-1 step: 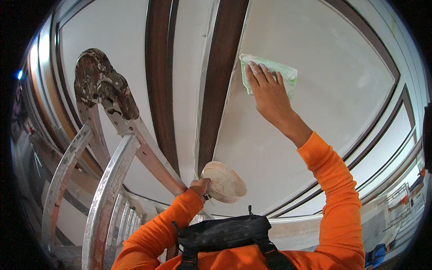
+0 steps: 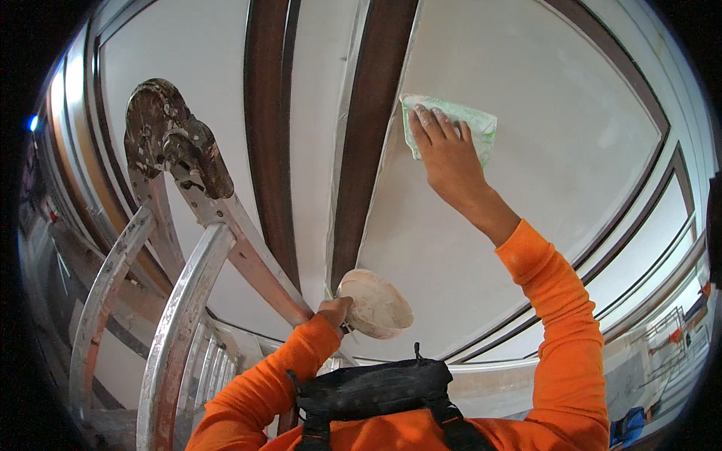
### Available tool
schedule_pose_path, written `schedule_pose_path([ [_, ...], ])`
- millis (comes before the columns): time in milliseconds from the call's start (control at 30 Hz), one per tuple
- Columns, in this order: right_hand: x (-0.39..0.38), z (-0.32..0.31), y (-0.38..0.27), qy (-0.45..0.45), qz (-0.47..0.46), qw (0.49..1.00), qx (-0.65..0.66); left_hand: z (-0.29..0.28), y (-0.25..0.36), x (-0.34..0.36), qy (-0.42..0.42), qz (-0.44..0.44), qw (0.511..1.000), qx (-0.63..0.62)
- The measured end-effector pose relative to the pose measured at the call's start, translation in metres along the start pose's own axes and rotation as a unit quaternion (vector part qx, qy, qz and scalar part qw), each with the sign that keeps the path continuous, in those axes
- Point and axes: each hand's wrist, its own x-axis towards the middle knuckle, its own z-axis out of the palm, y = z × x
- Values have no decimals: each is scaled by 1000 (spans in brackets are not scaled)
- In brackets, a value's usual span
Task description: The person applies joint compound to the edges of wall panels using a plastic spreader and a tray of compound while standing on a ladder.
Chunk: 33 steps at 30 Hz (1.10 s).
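Observation:
My right hand point(image 2: 453, 161) is raised to the upper right, its fingers laid over a thin, pale-green putty spreader point(image 2: 480, 129) smeared with white. The spreader lies against the white panel point(image 2: 451, 240), beside its left border; my thumb is hidden. Lower down, my left hand point(image 2: 335, 310) grips the rim of a round, off-white bowl point(image 2: 376, 304) coated inside with whitish residue. The bowl is tilted so that its inside faces me. Something small and dark shows under my left fingers, too little of it to name.
A metal folding ladder point(image 2: 184, 331) with a paint-spattered hinge point(image 2: 177, 143) stands close on my left. Dark brown wooden strips point(image 2: 372, 113) run between the white panels. A black bag point(image 2: 376, 389) is strapped across my chest. A blue object point(image 2: 630, 425) lies at the lower right.

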Motion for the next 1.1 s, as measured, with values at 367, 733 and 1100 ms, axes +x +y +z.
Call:
schedule_pose_path([
  [367, -122, 80, -121, -174, -22, 982, 66, 0, 11, -13, 20, 10, 996, 85],
  [733, -18, -5, -6, 8, 35, 999, 25, -3, 9, -8, 32, 15, 997, 73],
  [1100, -137, 86, -103, -186, -121, 974, 36, -3, -7, 11, 12, 16, 998, 53],
])
